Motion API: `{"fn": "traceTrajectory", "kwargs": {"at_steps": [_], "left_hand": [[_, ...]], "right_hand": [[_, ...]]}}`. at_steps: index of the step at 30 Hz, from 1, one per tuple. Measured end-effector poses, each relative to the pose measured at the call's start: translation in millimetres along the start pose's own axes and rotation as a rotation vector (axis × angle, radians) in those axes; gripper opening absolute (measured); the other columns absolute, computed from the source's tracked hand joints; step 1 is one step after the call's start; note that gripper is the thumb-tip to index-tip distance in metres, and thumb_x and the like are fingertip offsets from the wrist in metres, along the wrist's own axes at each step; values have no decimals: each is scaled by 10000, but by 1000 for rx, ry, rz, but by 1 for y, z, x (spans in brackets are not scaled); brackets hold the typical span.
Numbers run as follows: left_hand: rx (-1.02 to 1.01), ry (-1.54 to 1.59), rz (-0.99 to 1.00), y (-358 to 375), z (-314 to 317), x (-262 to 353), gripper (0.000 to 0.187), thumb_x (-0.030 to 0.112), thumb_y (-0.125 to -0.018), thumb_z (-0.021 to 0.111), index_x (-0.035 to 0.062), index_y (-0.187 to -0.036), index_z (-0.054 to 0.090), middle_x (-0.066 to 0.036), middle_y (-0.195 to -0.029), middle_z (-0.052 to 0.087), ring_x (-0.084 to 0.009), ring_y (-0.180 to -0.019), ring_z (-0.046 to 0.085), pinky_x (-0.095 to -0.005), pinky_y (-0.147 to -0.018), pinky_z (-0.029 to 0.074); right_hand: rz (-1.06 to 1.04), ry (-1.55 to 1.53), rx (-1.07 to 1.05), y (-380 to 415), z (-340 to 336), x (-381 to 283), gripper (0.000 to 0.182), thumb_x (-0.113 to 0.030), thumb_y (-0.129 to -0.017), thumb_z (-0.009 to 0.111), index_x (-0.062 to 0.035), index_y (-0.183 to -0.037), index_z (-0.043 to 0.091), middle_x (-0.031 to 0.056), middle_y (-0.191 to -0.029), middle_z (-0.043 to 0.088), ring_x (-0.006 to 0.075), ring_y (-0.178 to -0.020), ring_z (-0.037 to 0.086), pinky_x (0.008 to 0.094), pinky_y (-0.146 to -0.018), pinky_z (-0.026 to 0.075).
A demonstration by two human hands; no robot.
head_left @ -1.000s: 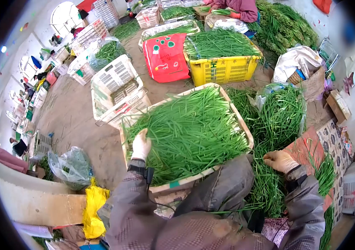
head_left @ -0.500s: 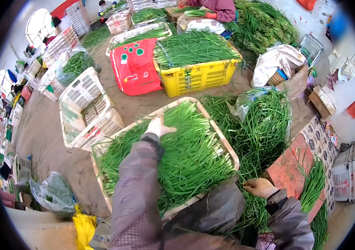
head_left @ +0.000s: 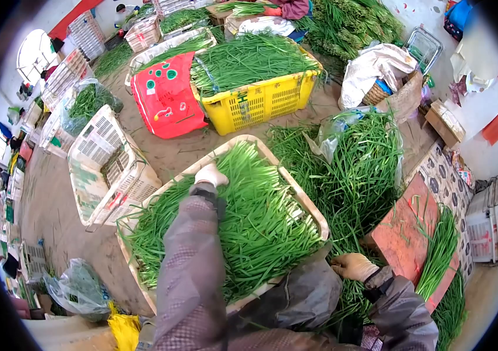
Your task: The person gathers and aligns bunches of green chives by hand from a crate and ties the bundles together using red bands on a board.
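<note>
A pale plastic crate (head_left: 313,213) before me is packed with garlic chives (head_left: 260,234), their whitish stem ends along the right side. My left hand (head_left: 211,175), in a whitish glove, rests on the chives near the crate's far side, its fingers curled down among the leaves. Low on the right, my right hand (head_left: 354,267), also gloved, is held by the crate's near right corner with fingers bent and tips together. What those tips hold, if anything, I cannot tell. Beside it lies a loose heap of chives (head_left: 354,181).
A yellow crate (head_left: 260,111) full of chives stands beyond, with a red sheet (head_left: 167,96) at its left. An upturned-sided white crate (head_left: 100,169) sits on the left. At right are a reddish board (head_left: 407,225) with a chive bundle (head_left: 439,251) and stacked crates (head_left: 495,228). A person's sleeve (head_left: 293,8) shows behind.
My left hand has gone from spread, thumb out, to curled into the chives. My right hand stays beside the crate corner. The whole view has shifted slightly.
</note>
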State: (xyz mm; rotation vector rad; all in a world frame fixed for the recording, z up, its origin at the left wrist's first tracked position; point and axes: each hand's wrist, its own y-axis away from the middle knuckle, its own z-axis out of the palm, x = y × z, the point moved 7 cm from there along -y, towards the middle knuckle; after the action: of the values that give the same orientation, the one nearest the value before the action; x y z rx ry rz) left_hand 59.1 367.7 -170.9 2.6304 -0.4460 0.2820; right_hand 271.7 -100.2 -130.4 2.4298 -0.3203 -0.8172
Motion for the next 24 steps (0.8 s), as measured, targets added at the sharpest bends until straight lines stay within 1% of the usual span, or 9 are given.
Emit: {"fn": "traceTrajectory", "kwargs": {"at_steps": [7, 9, 13, 15, 17, 19, 20, 21, 24], "left_hand": [[309, 263, 76, 24, 2, -17, 624, 297, -644, 764, 115, -1224, 626, -175, -972, 709, -332, -965, 668, -393, -888, 512], [367, 430, 126, 34, -3, -23, 597, 283, -644, 760, 115, -1205, 641, -163, -985, 711, -333, -965, 666, -391, -888, 511], [437, 794, 334, 47, -5, -29, 515, 51, -674, 690, 9, -1184, 636, -70, -1021, 712, -156, -921, 651, -282, -870, 495], [453, 853, 375, 51, -3, -34, 490, 26, -680, 681, -1, -1167, 637, -63, -1024, 710, -144, -904, 649, -283, -853, 502], [428, 975, 427, 56, 1, -38, 456, 4, -693, 683, -8, -1147, 641, -52, -1025, 706, -133, -893, 644, -281, -836, 508], [363, 1159, 497, 63, 8, -37, 413, -15, -715, 697, -11, -1125, 648, -37, -1022, 699, -123, -889, 637, -277, -820, 513], [387, 1223, 506, 67, 9, -37, 397, -19, -704, 721, 7, -1095, 656, -38, -990, 711, -121, -862, 646, -269, -795, 520], [396, 1150, 535, 75, 8, -35, 418, -27, -704, 714, 5, -1114, 638, -30, -959, 702, -124, -837, 639, -276, -790, 522], [445, 963, 541, 101, 9, -30, 476, -8, -640, 750, 8, -1100, 629, -33, -944, 674, -133, -874, 612, -288, -816, 508]], "right_hand": [[-14, -149, 94, -22, -34, -4, 385, -389, -899, 586, -79, -1114, 662, 171, -978, 692, 351, -927, 655, 425, -810, 511], [-44, -214, 167, -40, -61, -19, 331, -353, -898, 609, -100, -1102, 669, 149, -918, 703, 301, -856, 678, 386, -757, 518], [-66, -431, 186, -88, -119, -92, 400, -291, -902, 624, -70, -1236, 620, 135, -986, 704, 206, -887, 667, 342, -820, 510], [-263, -593, 219, -136, -127, -121, 511, -227, -904, 666, 7, -1331, 511, 132, -1166, 649, 173, -1067, 612, 311, -924, 472], [-383, -722, 242, -169, -135, -162, 789, -261, -873, 710, 15, -1480, 289, 206, -1456, 431, 244, -1325, 448, 340, -1093, 354], [-379, -676, 230, -205, -130, -191, 1004, -320, -838, 744, 25, -1522, 95, 244, -1562, 213, 267, -1438, 275, 361, -1180, 204], [-384, -540, 300, -215, -130, -203, 1208, -497, -727, 797, 62, -1510, 67, 255, -1536, 272, 309, -1439, 270, 362, -1163, 236], [-462, -542, 384, -240, -119, -210, 1274, -502, -701, 816, 58, -1511, 8, 262, -1519, 299, 319, -1421, 303, 363, -1158, 244], [-576, -1108, 351, -242, -117, -239, 1233, -231, -679, 885, 14, -1529, 27, 150, -1386, 481, 214, -1250, 481, 333, -1069, 371]]}}
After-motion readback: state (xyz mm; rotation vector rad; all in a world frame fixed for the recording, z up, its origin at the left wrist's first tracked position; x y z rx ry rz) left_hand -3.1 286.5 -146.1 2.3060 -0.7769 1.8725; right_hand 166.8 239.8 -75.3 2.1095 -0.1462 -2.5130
